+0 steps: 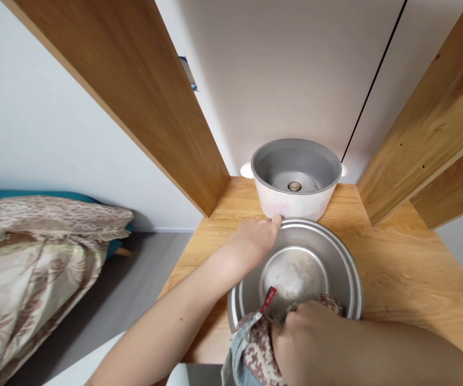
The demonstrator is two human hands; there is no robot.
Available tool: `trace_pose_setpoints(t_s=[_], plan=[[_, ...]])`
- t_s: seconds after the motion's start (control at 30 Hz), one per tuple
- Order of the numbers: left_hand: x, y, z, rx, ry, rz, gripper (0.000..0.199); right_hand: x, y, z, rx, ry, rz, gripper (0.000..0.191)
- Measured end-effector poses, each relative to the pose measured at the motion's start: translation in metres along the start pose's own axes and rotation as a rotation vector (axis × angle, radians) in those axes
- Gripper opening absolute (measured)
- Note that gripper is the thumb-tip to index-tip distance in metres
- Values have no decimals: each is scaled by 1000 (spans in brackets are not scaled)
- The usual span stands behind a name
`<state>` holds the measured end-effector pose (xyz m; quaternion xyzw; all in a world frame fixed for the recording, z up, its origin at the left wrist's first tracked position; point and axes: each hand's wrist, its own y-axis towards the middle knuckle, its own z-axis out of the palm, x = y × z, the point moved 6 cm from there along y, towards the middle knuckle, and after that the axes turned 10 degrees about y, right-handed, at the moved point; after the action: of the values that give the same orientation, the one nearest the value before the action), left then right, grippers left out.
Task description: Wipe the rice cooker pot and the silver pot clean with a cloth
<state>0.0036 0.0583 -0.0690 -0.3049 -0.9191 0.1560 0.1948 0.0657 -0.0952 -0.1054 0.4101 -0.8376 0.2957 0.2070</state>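
A round silver metal pot (334,268) with a broad rim sits on the wooden surface right in front of me; it looks like a rice cooker's inner pot. My left hand (258,238) grips its far left rim, fingers closed over the edge. Bunched in my right hand (306,335) is a brown-and-white patterned cloth (258,351) with blue-grey edging and a red tag (269,299). The cloth lies at the pot's near side, partly inside it, and the hand hides some of it. Just behind stands a white rice cooker body (296,203), grey inside, with a round metal piece at its bottom.
Wooden posts rise at the left (135,80) and right (420,128) of the wooden tabletop (408,279). A pale wall panel (288,69) closes off the back. To the left, a patterned cover (50,268) drapes over a teal piece of furniture above a grey floor (135,279).
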Motion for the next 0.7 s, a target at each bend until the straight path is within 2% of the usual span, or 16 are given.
trace_pose_setpoints(t_s=[0.17,0.43,0.7], plan=[[0,0,-1,-15,-31,1,50,0,0,4,24,-20,14,43],[0,0,-3,-5,-25,3,49,5,2,-4,73,-43,59,39],[2,1,0,-31,-40,2,46,5,3,-1,79,-63,57,46]])
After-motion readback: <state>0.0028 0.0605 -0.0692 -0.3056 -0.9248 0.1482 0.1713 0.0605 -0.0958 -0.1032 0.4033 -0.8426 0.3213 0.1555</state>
